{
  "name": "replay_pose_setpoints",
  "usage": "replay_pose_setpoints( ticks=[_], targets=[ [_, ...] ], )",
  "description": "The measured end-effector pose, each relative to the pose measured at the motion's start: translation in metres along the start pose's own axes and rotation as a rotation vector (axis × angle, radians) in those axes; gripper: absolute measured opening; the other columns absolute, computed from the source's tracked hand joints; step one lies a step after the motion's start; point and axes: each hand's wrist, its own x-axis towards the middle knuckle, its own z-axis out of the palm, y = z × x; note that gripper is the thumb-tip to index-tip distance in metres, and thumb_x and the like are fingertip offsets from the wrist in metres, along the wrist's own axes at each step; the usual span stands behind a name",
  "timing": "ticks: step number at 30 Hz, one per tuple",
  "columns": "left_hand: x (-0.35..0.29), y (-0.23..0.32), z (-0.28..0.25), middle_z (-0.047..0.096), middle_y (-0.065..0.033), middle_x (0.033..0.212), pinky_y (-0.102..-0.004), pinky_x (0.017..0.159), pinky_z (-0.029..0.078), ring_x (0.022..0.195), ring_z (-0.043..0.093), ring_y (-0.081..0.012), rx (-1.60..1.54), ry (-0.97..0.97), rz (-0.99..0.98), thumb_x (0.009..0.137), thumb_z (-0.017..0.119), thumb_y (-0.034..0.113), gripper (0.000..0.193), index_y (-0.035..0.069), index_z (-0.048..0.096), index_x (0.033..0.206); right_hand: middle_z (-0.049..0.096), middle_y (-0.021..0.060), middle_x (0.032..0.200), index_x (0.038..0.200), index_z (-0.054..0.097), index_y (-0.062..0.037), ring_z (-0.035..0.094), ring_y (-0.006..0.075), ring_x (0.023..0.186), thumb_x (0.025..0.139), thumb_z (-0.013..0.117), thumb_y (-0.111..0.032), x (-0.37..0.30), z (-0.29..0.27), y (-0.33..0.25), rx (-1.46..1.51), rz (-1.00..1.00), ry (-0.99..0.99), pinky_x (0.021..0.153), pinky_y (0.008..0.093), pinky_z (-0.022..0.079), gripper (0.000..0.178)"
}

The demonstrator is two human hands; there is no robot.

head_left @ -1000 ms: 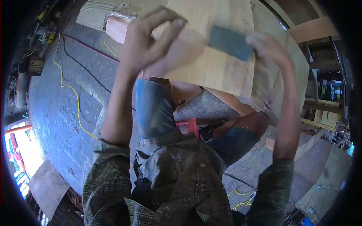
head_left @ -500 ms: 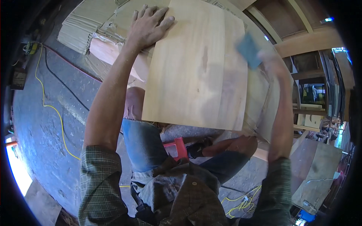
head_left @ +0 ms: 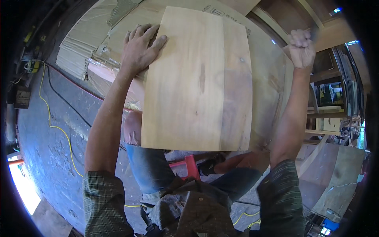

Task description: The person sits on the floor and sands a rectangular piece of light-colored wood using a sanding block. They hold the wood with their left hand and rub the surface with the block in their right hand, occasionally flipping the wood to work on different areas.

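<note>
A pale wooden board (head_left: 185,91) with a slightly curved far edge lies over cardboard above my knees. It has a darker strip along its right side and a brown streak near the middle. My left hand (head_left: 142,47) lies with fingers spread at its upper left edge, the thumb reaching the board's rim. Off the board at the upper right, my right hand (head_left: 302,47) is raised, palm side toward me and fingers curled. Only a dark sliver shows beside those fingers; the sheet of sandpaper that was in this hand is otherwise hidden.
Flattened cardboard (head_left: 268,71) spreads under and around the board. A red plastic stool (head_left: 191,168) stands between my legs. Yellow cord (head_left: 65,136) runs over the floor at left, with more at lower right. Wooden frames (head_left: 323,87) and thin panels stand at right.
My right hand has swung up and away from the board's right edge, and the sandpaper has turned nearly out of sight. In the picture, the board and left hand sit lower and further left.
</note>
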Motion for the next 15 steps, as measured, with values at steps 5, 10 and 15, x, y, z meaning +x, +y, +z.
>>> replay_pose_setpoints(
  ticks=[5, 10, 15],
  targets=[
    [0.005, 0.0, 0.001, 0.053, -0.0118, 0.13, -0.0459, 0.11, 0.023, 0.125, 0.044, -0.0304, -0.042, 0.017, 0.058, 0.087, 0.052, 0.051, 0.054, 0.015, 0.057, 0.128, 0.051, 0.0008, 0.072, 0.077, 0.055, -0.0055, 0.049, 0.0128, 0.066, 0.079, 0.047, 0.005, 0.036, -0.037, -0.003, -1.578, 0.536, 0.386, 0.067, 0.0299, 0.045, 0.014],
    [0.005, 0.0, -0.003, 0.055, -0.0127, 0.127, -0.0468, 0.106, 0.028, 0.121, 0.047, -0.0318, -0.057, 0.019, 0.087, 0.087, 0.054, 0.048, 0.052, 0.014, 0.058, 0.126, 0.06, 0.0065, 0.084, 0.088, 0.06, -0.0007, 0.054, 0.0124, 0.069, 0.081, 0.046, 0.004, 0.018, -0.055, -0.007, -1.678, 0.55, -0.045, 0.063, 0.0252, 0.042, 0.016],
    [0.005, -0.002, -0.004, 0.055, -0.0158, 0.128, -0.0411, 0.1, 0.039, 0.118, 0.05, -0.034, 0.005, -0.002, 0.138, 0.09, 0.056, 0.035, 0.047, 0.006, 0.057, 0.127, 0.058, 0.0066, 0.083, 0.092, 0.059, -0.0015, 0.053, 0.0158, 0.073, 0.088, 0.047, -0.01, -0.024, -0.093, -0.029, -1.019, 0.133, 0.013, 0.07, 0.0283, 0.042, 0.015]
  ],
)
